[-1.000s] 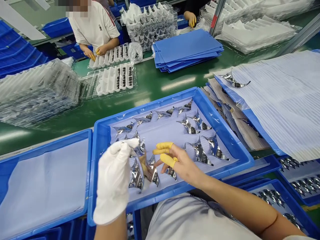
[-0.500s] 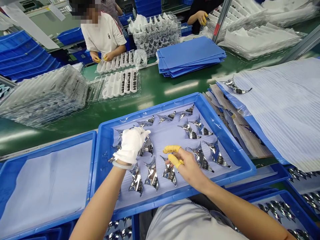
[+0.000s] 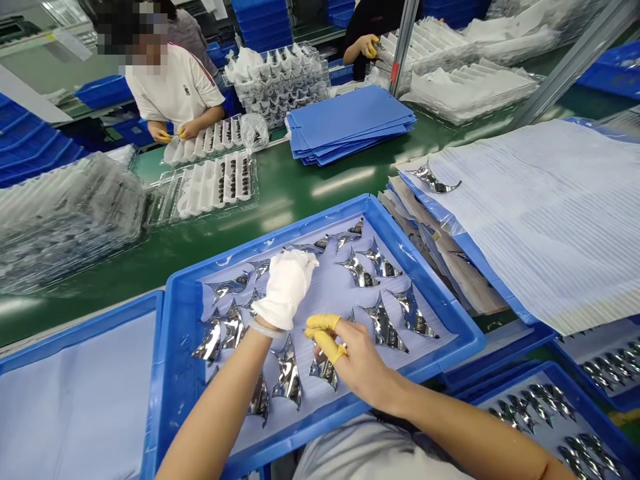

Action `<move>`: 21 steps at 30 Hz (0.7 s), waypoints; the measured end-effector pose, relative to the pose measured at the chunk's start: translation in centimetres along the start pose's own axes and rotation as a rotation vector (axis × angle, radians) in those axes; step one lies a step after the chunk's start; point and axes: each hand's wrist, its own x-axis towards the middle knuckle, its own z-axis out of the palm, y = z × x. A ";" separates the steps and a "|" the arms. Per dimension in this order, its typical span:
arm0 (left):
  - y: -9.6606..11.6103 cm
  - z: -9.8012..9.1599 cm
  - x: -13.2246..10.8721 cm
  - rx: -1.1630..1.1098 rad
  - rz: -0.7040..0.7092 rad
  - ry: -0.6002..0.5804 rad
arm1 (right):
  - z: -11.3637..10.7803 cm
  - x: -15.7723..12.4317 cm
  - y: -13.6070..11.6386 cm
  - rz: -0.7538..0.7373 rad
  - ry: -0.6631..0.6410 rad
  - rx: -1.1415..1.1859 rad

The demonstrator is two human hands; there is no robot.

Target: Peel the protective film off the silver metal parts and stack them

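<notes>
My left hand [image 3: 286,288], in a white glove, is over the middle of a blue tray [image 3: 270,238] lined with pale sheet. Its fingers are bent together, and their tips are mostly hidden. A shiny chrome-like curved piece [image 3: 306,248] with pointed corners lies just beyond the glove. My right hand [image 3: 357,353] wears yellow finger cots on thumb and index finger. Those two fingers are slightly apart with nothing visible between them, above another shiny piece [image 3: 323,370]. Several similar pieces lie in rows around both hands.
A second lined blue tray [image 3: 83,393] adjoins on the left. One shiny piece [image 3: 433,179] rests on the white sheet [image 3: 540,207] at right. Blue sheets [image 3: 353,120] are stacked on the green bench, and a co-worker [image 3: 173,87] handles parts across it. Trays of pieces [image 3: 540,407] sit lower right.
The view has shifted, so the scene sits further left. My left hand has moved right across the tray, away from the pieces on its left side. My right hand remains near the front pieces.
</notes>
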 end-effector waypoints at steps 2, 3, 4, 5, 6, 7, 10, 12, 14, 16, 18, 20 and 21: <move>0.1 0.0 0.9 0.011 -0.014 0.044 | 0.0 -0.1 0.3 -0.025 0.017 0.001; -0.2 -0.1 1.2 0.016 -0.030 0.064 | 0.0 -0.1 0.4 -0.033 0.022 0.001; -0.4 -0.2 1.5 0.014 -0.041 0.077 | 0.0 -0.2 0.5 -0.038 0.022 0.002; -0.7 -0.4 1.6 0.004 -0.041 0.083 | 0.0 -0.2 0.6 -0.039 0.019 0.005; -0.7 -0.5 1.7 -0.012 -0.024 0.082 | 0.0 -0.2 0.6 -0.039 0.015 0.008; -0.6 -0.5 1.7 -0.031 0.011 0.071 | 0.0 -0.3 0.5 -0.040 0.010 0.012; 1.1 0.6 1.3 -0.067 0.143 0.003 | 0.1 -0.3 0.3 -0.055 0.009 0.037; 3.1 2.0 1.2 -0.064 0.179 -0.033 | 0.1 -0.3 0.2 -0.084 0.025 0.041; 5.0 3.7 1.5 -0.060 0.147 -0.032 | 0.0 -0.3 0.1 -0.123 0.046 0.028; 6.5 5.1 2.0 -0.076 0.090 -0.021 | -0.1 -0.3 -0.1 -0.155 0.064 0.027; 7.3 5.6 2.7 -0.119 0.051 -0.020 | -0.4 -0.5 -0.3 -0.175 0.079 0.060; 7.4 5.0 2.9 -0.191 0.036 -0.007 | -1.1 -0.9 -0.5 -0.204 0.118 0.070; 7.2 4.3 2.8 -0.236 0.028 0.010 | -1.5 -1.2 -0.6 -0.224 0.169 0.059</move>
